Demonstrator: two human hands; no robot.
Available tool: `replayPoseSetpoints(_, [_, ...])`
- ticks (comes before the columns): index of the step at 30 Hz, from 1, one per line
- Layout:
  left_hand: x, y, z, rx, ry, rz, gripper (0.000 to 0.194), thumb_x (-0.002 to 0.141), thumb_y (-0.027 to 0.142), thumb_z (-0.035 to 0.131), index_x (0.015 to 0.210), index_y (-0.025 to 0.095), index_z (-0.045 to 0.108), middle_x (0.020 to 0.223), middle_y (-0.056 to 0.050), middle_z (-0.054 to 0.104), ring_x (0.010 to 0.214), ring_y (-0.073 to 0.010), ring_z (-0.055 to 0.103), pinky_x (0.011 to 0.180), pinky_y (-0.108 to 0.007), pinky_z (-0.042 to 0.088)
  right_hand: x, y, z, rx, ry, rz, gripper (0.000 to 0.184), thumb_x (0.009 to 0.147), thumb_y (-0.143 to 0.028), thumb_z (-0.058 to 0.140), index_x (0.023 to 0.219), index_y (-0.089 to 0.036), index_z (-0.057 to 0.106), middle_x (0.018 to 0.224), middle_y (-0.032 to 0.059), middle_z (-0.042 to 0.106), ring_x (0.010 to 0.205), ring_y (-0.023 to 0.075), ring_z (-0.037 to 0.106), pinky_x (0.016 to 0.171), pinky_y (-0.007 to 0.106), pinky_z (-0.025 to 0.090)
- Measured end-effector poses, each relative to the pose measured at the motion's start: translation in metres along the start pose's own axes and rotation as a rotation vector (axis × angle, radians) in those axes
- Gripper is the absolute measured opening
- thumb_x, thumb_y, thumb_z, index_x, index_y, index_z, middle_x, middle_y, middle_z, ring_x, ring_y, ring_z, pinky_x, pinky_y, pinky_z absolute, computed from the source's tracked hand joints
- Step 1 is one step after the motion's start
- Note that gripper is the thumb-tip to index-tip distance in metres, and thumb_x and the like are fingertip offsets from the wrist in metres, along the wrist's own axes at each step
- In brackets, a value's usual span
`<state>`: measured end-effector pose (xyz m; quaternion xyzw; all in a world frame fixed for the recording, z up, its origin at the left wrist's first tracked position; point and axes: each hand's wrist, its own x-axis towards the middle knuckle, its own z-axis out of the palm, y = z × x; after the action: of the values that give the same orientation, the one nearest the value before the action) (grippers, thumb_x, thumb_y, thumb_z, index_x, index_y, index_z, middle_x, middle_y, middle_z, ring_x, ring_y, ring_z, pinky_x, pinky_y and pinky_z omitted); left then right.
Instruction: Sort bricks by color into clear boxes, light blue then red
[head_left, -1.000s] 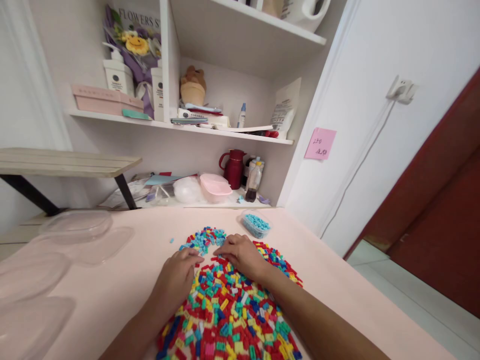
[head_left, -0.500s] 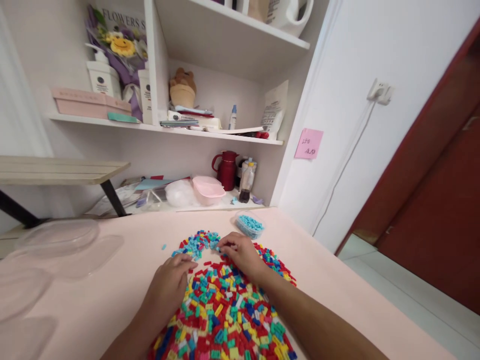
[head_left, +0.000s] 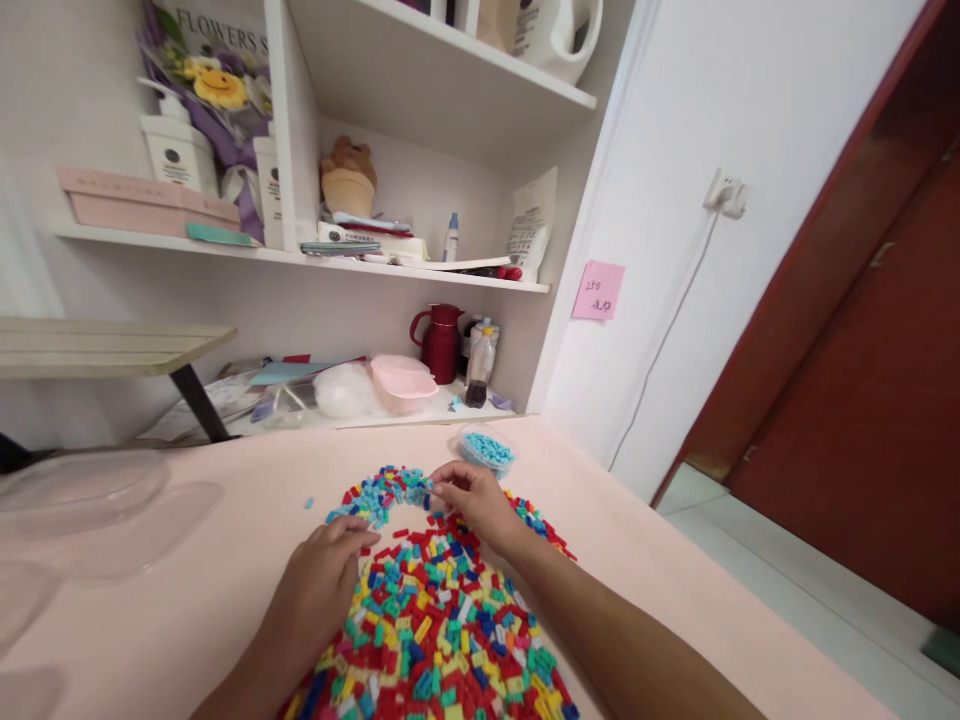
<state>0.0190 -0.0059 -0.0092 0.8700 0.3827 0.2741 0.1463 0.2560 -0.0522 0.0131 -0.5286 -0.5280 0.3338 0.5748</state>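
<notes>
Small plastic building bricks in many colours form a large pile [head_left: 442, 610] in front of me. A mostly light blue group [head_left: 379, 492] lies beyond it, mixed with some other colours. My right hand [head_left: 476, 503] is at the right end of this group, thumb and forefinger pinched on a light blue brick [head_left: 429, 485], partly hidden by the fingertips. My left hand [head_left: 330, 555] rests at the left edge of the pile, fingers stretched forward and holding nothing I can see. Behind my right hand stands a clear tub [head_left: 512, 437] of light blue bricks.
Clear plastic containers [head_left: 82, 480] and a lid-like piece [head_left: 161, 530] lie at the left of the pink tabletop [head_left: 247, 560]. One stray light blue brick [head_left: 309, 503] lies apart. At the back are a pink bowl [head_left: 405, 385], a red jug [head_left: 440, 345] and a bottle [head_left: 480, 370].
The view has turned slightly right, so the scene sits further left. My right hand stays by the light blue bricks, its fingertips pinching. My left hand has hardly moved.
</notes>
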Motion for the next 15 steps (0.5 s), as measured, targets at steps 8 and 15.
replayPoseSetpoints(8, [0.001,-0.003,0.002,0.012,-0.011,0.008,0.04,0.084,0.017,0.042,0.099,0.027,0.077,0.117,-0.006,0.07,0.11,-0.0225,0.064,0.097,-0.04,0.05,0.001,-0.006,-0.001,-0.019,0.012,-0.007,0.024,0.075,-0.043,0.066,0.076,-0.018,0.065,0.063,-0.0011,0.061,0.052,0.0115,0.052,0.051,0.024,0.042])
replayPoseSetpoints(15, [0.001,-0.003,0.001,-0.008,0.006,0.014,0.039,0.083,0.017,0.043,0.097,0.027,0.078,0.114,-0.005,0.071,0.109,-0.0226,0.065,0.095,-0.04,0.052,0.01,-0.022,-0.038,-0.07,0.265,-0.16,0.023,0.076,-0.041,0.066,0.077,-0.018,0.066,0.068,-0.0006,0.061,0.057,0.0124,0.051,0.056,0.026,0.043])
